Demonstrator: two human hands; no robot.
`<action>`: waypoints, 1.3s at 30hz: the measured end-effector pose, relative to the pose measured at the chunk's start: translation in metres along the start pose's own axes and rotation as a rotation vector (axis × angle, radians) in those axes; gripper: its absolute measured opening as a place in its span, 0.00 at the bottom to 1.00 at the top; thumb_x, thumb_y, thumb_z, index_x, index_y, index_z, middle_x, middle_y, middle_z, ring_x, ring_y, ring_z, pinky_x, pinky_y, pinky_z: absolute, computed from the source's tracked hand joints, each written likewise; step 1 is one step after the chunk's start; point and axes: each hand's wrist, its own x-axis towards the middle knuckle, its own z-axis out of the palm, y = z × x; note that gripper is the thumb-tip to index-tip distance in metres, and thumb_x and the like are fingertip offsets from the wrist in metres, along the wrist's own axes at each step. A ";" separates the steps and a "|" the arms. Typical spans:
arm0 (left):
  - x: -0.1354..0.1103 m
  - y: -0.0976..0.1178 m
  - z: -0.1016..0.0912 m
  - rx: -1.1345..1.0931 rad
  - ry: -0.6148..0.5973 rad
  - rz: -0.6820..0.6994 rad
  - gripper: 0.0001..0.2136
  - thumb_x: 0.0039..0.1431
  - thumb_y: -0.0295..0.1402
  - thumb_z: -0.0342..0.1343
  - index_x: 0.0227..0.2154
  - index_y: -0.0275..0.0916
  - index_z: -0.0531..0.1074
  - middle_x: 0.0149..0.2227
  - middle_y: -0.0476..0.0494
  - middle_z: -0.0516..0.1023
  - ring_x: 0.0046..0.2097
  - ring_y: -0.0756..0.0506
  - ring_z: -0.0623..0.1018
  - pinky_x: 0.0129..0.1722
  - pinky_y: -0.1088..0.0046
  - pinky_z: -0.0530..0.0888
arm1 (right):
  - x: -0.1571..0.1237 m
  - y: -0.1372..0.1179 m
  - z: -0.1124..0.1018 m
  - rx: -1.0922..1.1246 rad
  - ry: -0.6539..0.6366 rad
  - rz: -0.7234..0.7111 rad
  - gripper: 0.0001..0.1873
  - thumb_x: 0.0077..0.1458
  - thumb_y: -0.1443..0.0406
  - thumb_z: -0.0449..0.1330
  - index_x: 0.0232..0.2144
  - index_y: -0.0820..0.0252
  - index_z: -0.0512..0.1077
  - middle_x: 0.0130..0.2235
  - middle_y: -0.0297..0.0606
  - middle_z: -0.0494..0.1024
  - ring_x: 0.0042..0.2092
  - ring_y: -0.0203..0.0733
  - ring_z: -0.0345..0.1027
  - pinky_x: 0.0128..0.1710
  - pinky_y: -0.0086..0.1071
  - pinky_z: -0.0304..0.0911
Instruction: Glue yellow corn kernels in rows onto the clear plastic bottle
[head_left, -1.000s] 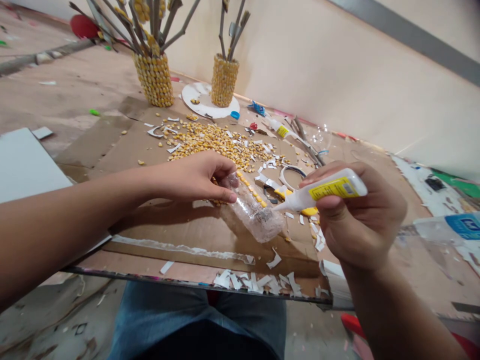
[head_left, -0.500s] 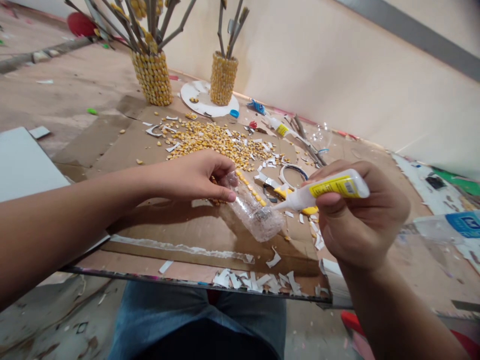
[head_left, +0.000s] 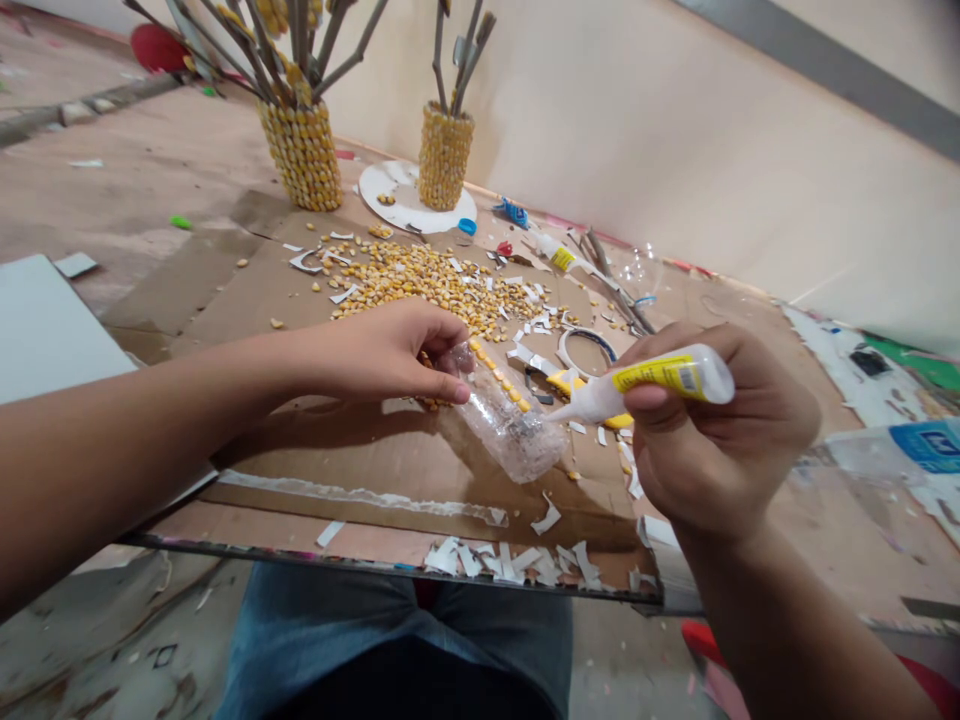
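My left hand [head_left: 424, 350] is closed round one end of a clear plastic bottle [head_left: 499, 425], which lies tilted above the cardboard. A row of yellow corn kernels [head_left: 501, 377] runs along the bottle's upper side. In my right hand [head_left: 720, 430] is a white glue bottle [head_left: 649, 385] with a yellow label, gripped between thumb and fingers. Its nozzle points left and meets or nearly meets the plastic near the end of the kernel row. Behind my left hand spreads a pile of loose corn kernels [head_left: 420, 280] mixed with white paper scraps.
Two kernel-covered pots with twigs stand at the back, a larger one [head_left: 304, 155] and a smaller one [head_left: 446, 155] on a white disc [head_left: 375, 190]. A tape roll [head_left: 587, 350], another glue bottle [head_left: 559, 252] and paper scraps [head_left: 517, 565] lie about. A wall [head_left: 675, 150] rises behind.
The glue bottle in my right hand has rolled slightly, turning its label. My left hand and the plastic bottle have stayed almost still.
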 end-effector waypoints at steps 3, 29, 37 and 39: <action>0.000 -0.001 0.000 -0.001 0.000 0.002 0.12 0.56 0.39 0.68 0.30 0.40 0.71 0.29 0.50 0.79 0.31 0.48 0.78 0.32 0.73 0.72 | 0.001 0.000 0.003 0.042 0.005 -0.011 0.12 0.62 0.63 0.72 0.30 0.51 0.73 0.28 0.34 0.71 0.27 0.43 0.63 0.25 0.40 0.56; 0.000 -0.002 -0.001 0.004 0.004 -0.001 0.11 0.57 0.40 0.67 0.33 0.39 0.73 0.31 0.49 0.81 0.33 0.47 0.80 0.33 0.72 0.73 | -0.002 0.015 0.004 -0.065 0.120 -0.088 0.13 0.66 0.58 0.69 0.51 0.51 0.80 0.34 0.34 0.78 0.28 0.39 0.69 0.26 0.35 0.62; -0.001 -0.001 0.001 -0.023 0.002 -0.001 0.11 0.56 0.39 0.67 0.32 0.39 0.73 0.30 0.48 0.80 0.33 0.46 0.80 0.33 0.72 0.72 | 0.007 0.027 -0.004 -0.014 0.150 -0.242 0.16 0.62 0.51 0.71 0.34 0.55 0.77 0.29 0.34 0.74 0.27 0.40 0.68 0.25 0.37 0.60; -0.001 -0.001 0.001 -0.022 0.003 0.000 0.11 0.56 0.40 0.67 0.32 0.39 0.73 0.30 0.48 0.80 0.33 0.46 0.80 0.32 0.72 0.72 | 0.010 0.029 -0.005 0.058 0.116 -0.238 0.23 0.56 0.44 0.74 0.34 0.54 0.76 0.30 0.35 0.77 0.28 0.42 0.70 0.26 0.37 0.63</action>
